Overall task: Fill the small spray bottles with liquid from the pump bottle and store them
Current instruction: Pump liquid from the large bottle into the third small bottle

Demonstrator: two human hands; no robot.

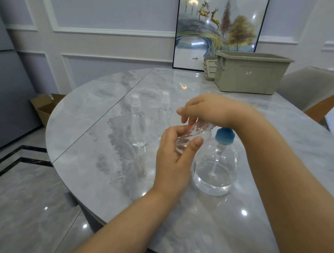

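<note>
head view looks down on a round grey marble table (100, 181) with both bare forearms reaching in. left hand (173, 156) holds a small clear spray bottle (193, 136) tilted above the table, its body lying across the palm, thumb curled over the near side and fingers wrapped behind it. right hand (208, 109) comes in from above at the bottle's upper end, fingers bent down and pinching around the neck; the cap itself is hidden under that hand, so whether it is on or off cannot be told. the bottle is blurred.

just beside and right of the held bottle stands the pump bottle (214, 168), clear and rounded, with a blue top and a shallow layer of clear liquid at the bottom. the right wrist passes just over its blue top.

two more small spray bottles stand upright on the table behind the hands: the left spray bottle (138, 124) and the middle spray bottle (165, 112), both capped with pale sprayers and set apart from each other.

at the far side of the table sits a beige storage bin (251, 73), with a framed picture (217, 27) leaning on the wall behind it. a cardboard box (44, 107) lies on the floor at left.
</note>
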